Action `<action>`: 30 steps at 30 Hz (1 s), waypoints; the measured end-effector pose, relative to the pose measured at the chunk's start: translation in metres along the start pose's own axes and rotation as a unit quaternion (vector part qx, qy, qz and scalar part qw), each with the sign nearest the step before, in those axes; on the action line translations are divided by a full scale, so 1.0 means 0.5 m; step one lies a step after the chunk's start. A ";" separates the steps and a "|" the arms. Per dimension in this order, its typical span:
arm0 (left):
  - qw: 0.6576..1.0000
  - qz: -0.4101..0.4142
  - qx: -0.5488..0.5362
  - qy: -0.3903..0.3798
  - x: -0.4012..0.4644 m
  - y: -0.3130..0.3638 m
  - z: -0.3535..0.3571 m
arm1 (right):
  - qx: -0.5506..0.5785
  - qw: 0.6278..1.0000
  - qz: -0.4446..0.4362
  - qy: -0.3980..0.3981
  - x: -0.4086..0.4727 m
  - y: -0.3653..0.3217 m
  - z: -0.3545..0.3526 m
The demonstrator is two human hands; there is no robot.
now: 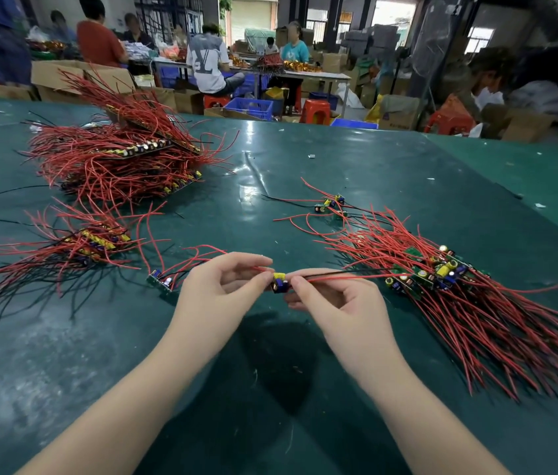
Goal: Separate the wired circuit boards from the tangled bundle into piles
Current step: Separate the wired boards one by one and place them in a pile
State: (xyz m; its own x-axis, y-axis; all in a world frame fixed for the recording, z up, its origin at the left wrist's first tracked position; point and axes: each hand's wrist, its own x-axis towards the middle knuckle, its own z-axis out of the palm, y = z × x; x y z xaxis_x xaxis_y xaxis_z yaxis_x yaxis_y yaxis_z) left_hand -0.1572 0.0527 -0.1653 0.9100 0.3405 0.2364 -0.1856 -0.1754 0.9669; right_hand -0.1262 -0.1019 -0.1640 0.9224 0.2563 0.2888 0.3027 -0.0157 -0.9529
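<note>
A small circuit board (279, 283) with a yellow and a blue part hangs between my two hands above the green table. My left hand (226, 289) pinches its left side, where red wires lead away to the left. My right hand (334, 299) pinches its right side, with a red and a black wire running right into the tangled bundle (449, 282) of boards and red wires. A lone board (161, 281) lies just left of my left hand. One pile (92, 243) sits at the left and a large stacked pile (116, 156) behind it.
A few loose boards (330, 204) with wires lie at centre right. The green table (270, 389) stretches wide. Beyond its far edge are cardboard boxes (65, 77), blue crates (250, 108), red stools (317, 111) and several seated people (209, 63).
</note>
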 end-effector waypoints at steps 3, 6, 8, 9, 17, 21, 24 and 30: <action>0.996 -0.041 -0.082 0.014 0.002 0.000 -0.002 | -0.021 0.999 -0.028 0.000 -0.002 -0.003 0.002; 0.986 -0.065 -0.152 0.018 0.004 -0.001 -0.005 | -0.015 0.999 -0.041 -0.010 -0.004 -0.005 0.001; 0.984 -0.058 -0.169 0.019 0.005 0.000 -0.006 | 0.021 0.999 -0.026 -0.016 -0.004 -0.008 0.000; 0.984 -0.048 -0.169 0.018 0.004 0.002 -0.005 | 0.044 0.999 -0.013 -0.014 -0.002 -0.009 -0.001; 0.988 0.040 -0.144 0.030 -0.006 0.013 0.004 | 0.250 0.957 0.145 -0.008 0.001 -0.005 0.013; 0.989 0.047 -0.135 0.036 -0.006 0.014 0.005 | 0.261 0.953 0.151 -0.015 0.002 -0.008 0.010; 0.990 0.053 -0.127 0.031 -0.007 0.016 0.008 | 0.300 0.932 0.203 -0.031 0.004 -0.012 0.004; 0.988 0.036 -0.148 0.028 -0.010 0.020 0.007 | 0.338 0.910 0.236 -0.040 0.005 -0.014 0.001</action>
State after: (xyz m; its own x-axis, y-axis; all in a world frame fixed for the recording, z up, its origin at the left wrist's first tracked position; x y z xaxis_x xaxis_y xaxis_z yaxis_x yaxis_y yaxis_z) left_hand -0.1621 0.0458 -0.1569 0.8697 0.3895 0.3033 -0.3575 0.0733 0.9310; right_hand -0.1260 -0.1006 -0.1568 0.8831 0.4446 -0.1502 -0.3645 0.4483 -0.8162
